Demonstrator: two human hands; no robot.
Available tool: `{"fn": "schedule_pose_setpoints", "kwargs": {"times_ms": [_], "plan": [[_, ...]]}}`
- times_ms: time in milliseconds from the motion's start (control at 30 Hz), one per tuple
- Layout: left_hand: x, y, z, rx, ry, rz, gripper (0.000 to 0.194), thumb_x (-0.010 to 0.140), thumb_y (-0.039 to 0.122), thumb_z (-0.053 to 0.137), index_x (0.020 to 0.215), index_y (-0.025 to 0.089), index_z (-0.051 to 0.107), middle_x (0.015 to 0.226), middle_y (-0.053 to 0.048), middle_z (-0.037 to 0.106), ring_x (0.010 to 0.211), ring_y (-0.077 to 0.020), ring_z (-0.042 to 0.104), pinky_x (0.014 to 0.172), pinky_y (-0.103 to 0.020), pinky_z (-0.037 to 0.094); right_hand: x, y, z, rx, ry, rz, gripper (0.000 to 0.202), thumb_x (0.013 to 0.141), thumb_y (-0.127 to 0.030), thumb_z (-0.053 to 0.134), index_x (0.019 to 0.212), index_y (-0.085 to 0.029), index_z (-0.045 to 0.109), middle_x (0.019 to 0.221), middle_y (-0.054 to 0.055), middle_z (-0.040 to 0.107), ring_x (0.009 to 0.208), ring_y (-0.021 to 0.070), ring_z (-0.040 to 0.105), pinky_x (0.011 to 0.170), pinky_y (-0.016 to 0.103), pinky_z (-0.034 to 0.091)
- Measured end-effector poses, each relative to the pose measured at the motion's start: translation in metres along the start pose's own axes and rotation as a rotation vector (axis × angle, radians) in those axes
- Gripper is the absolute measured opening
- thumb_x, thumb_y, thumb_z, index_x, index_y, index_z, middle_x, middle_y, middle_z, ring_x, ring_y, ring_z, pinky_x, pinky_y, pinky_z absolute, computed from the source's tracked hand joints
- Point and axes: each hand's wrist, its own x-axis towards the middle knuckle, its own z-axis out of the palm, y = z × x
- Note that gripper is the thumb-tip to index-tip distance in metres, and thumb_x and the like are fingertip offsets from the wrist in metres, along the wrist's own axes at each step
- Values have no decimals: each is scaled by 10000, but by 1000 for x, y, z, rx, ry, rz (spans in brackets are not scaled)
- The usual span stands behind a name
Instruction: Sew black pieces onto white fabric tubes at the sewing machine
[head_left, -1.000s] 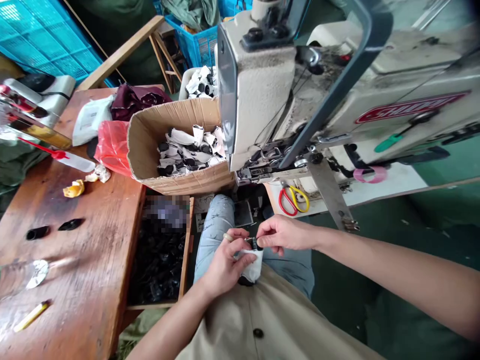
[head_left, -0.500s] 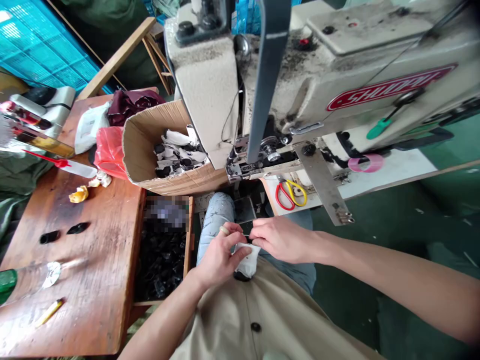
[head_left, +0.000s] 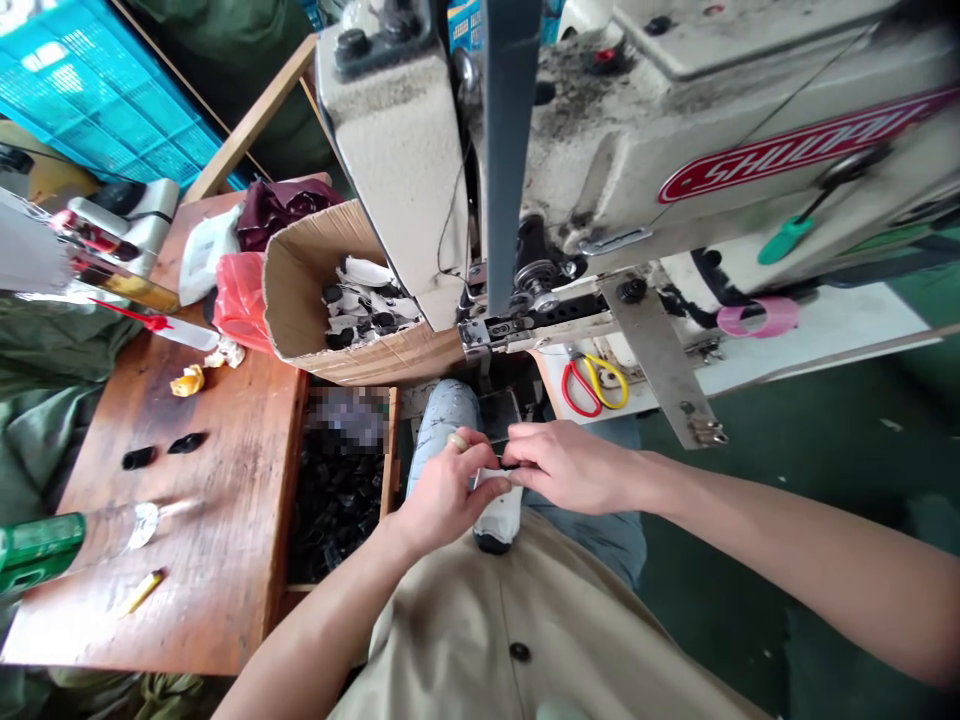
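Between my two hands, above my lap, is a small white cloth piece with a black end [head_left: 498,518]. My left hand [head_left: 446,498] pinches its upper left edge, the thumb lying across the white face. From the other side, my right hand [head_left: 566,465] grips the top edge with bent fingers. A bit of black shows between the fingertips; the exact grip there is partly hidden. The black end points down toward my shirt. Just beyond my hands stands the sewing machine [head_left: 397,190], its narrow work arm [head_left: 517,330] above my knees.
A cardboard box [head_left: 360,370] holds similar white and black pieces. Below it, a wooden drawer [head_left: 390,470] contains black parts. On the wooden table [head_left: 225,520] lie a green bottle [head_left: 45,550] and a yellow lighter [head_left: 142,592]. Red-and-yellow scissors [head_left: 596,385] rest beneath the machine.
My view has shifted slightly, so the table and box sit further right. My right fingers have come closer to my left thumb, and the white piece hangs straighter.
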Motion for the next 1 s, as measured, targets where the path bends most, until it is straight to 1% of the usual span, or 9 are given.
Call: {"fn": "schedule_pose_setpoints", "kwargs": {"times_ms": [100,167,267,333,433,533,667,833,1000], "plan": [[2,4,-10,70,-37,14,238,859,384,747,954,200,630,1124,-91,603,947,-216,643,851,-368,564,0,-1,0,-12,7,-57,196,966,-194,555,935,-179,748,909,35,626,779,153,595,679,262,361],[4,9,-19,85,-76,49,205,878,384,728,965,212,660,1190,-102,624,1085,-250,648,914,-387,561,-1,-1,-2,1,34,-82,222,982,-213,538,933,-178,752,907,38,625,770,152,596,672,264,370],[8,19,-35,98,-145,92,185,917,350,677,1049,224,698,1199,-124,668,1339,-306,531,1012,-435,532,-4,-1,-7,52,73,-124,243,987,-219,523,921,-176,753,895,39,623,752,144,596,668,261,394],[13,26,-46,68,-216,111,184,923,300,656,1074,212,715,1215,-136,682,1379,-318,502,1046,-464,513,-6,-2,-11,93,84,-170,237,977,-206,526,916,-178,753,899,41,624,767,144,603,679,258,414],[22,34,-55,-133,-304,137,161,897,239,672,1036,201,743,1287,-125,675,1317,-295,571,1069,-431,503,-10,-4,-18,143,111,-217,231,975,-211,533,931,-187,759,934,47,632,816,150,616,715,257,443],[24,36,-54,-283,-301,85,154,874,249,705,1008,208,768,1264,-96,700,1227,-273,638,1044,-385,517,-16,-6,-20,159,147,-184,225,978,-236,545,957,-200,766,935,45,632,815,150,622,720,257,453],[16,36,-46,-158,-215,12,117,860,306,735,924,210,752,1172,-74,717,1068,-238,685,975,-360,534,-20,-8,-13,166,136,-103,201,968,-238,563,952,-202,761,913,36,630,781,143,618,685,252,441],[14,36,-46,-15,-272,110,96,828,244,758,874,204,684,1014,-54,683,969,-215,650,888,-333,540,-18,-12,-6,205,75,-41,199,959,-211,545,899,-197,734,919,35,638,791,147,617,683,251,439],[10,31,-49,-275,-345,221,111,829,222,735,782,218,634,942,-54,653,981,-204,618,856,-300,549,-17,-9,-15,277,-86,-67,241,970,-375,582,895,-215,745,934,33,649,768,146,604,660,247,437]]}}
